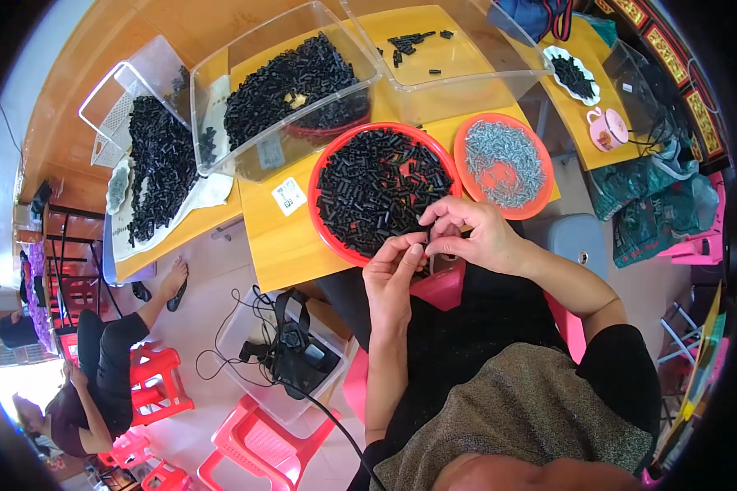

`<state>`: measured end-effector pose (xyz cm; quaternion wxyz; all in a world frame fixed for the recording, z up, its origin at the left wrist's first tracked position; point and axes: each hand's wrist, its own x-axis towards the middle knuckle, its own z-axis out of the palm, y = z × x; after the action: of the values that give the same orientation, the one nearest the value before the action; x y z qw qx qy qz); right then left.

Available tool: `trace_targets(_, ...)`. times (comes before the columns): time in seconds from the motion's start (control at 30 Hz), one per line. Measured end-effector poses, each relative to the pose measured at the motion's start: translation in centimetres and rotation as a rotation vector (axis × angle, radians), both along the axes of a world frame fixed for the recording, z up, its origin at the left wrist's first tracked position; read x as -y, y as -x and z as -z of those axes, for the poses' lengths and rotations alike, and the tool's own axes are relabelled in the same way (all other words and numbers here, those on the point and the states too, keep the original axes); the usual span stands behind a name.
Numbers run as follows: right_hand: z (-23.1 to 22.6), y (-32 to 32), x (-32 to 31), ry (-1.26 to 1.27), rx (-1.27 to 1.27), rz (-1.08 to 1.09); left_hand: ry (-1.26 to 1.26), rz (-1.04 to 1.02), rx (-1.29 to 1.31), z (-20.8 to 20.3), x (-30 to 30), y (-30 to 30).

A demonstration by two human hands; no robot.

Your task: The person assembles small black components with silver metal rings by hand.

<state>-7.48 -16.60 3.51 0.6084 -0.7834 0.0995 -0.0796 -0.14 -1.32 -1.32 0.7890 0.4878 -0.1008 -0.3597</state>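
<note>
Over the near edge of a red basin (445, 146), my two hands meet with fingertips almost touching. My left hand (391, 282) pinches thumb against fingers, and my right hand (481, 237) does the same just to its right. Between the fingertips shows a small dark piece (429, 236), mostly covered; it looks like one of the short black plastic tubes (368, 188) that fill the basin. To the right of the basin, an orange plate (471, 146) carries many small silvery metal pins or screws (508, 159).
Behind stand clear plastic bins, one heaped with black pieces (303, 82), another holding a few (408, 45). More black pieces (160, 155) spill over a cloth at left. A pink mug (608, 129) stands far right. A seated person (110, 368) and red stools (262, 442) are at left.
</note>
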Motion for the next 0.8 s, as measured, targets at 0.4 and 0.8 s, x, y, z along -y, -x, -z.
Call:
trace_targets(0.4,0.5,-3.7,2.1,0.202,0.079,-0.103,0.153,-0.028,-0.296,0.1,-1.3,0.4)
trace_targets(0.8,5.8,-11.4,8.3,1.109,0.102,-0.116,0.205,-0.023,-0.414,0.2,-1.6,1.4)
